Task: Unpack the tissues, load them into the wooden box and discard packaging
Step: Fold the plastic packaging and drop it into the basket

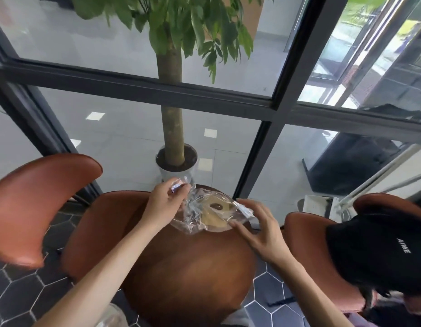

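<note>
Clear, crinkled plastic packaging [195,214] lies at the far edge of a round tabletop [188,274] of glossy, reddish-brown wood, seen from the head camera. Through the film shows a pale wooden box [216,213] with a dark oval slot in its top face; the wrap drapes loosely over it, creased and shiny. Whether tissues are inside cannot be told.

The left hand [164,204] pinches a bunched, upturned corner of the film, its fingers [179,187] closed on the plastic. The right hand [261,230] rests at the right end of the wrap, fingers [242,226] spread and curved, tips touching the film without clamping it.

Smooth, rust-coloured leather chairs curve around the tabletop: one on the left [39,204], one on the right [322,251] with a black garment [381,251] bearing white letters draped over it. Beyond stands a potted tree [173,114] with a rough trunk in a white pot, behind dark metal window frames [157,90]. Dark hexagonal floor tiles [21,291] lie below.
</note>
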